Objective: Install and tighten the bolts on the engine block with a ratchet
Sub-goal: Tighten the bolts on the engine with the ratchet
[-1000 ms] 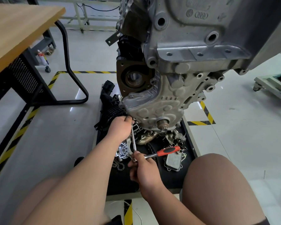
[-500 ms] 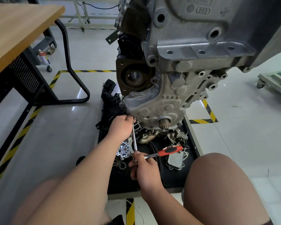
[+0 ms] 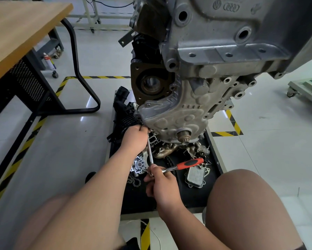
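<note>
**Inspector:** Location of the engine block?

**Assessor:** The engine block (image 3: 214, 73) hangs in the upper part of the view, from 12 to 2 o'clock. Its ribbed lower cover (image 3: 171, 116) reaches down to the centre, above a black tray (image 3: 212, 179) on the floor.

**Inspector:** And the ratchet?

**Assessor:** The ratchet (image 3: 185, 165) is below the cover, at 6 o'clock from it. Its red grip points toward 2 o'clock. A chrome extension bar (image 3: 150, 152) rises from its head to the cover's lower edge, at the cover's 7 o'clock corner.

**Inspector:** State of the fingers?

**Assessor:** The left hand (image 3: 135, 139) is at the top of the extension bar, against the cover's edge, with its fingers curled round the bar's upper end. The right hand (image 3: 163, 184) has thumb and fingers closed on the ratchet at its head end and does not touch the red grip. The bolt is hidden behind the left hand, so I cannot report on it.

**Inspector:** Surroundings?

**Assessor:** Loose engine parts lie in the tray, including a finned oil cooler (image 3: 196, 175) at 4 o'clock from the ratchet. A wood-topped counter (image 3: 21, 29) stands at 10 o'clock. Yellow-and-black tape (image 3: 25, 147) marks the floor. A bare knee (image 3: 251, 204) is at 5 o'clock.
</note>
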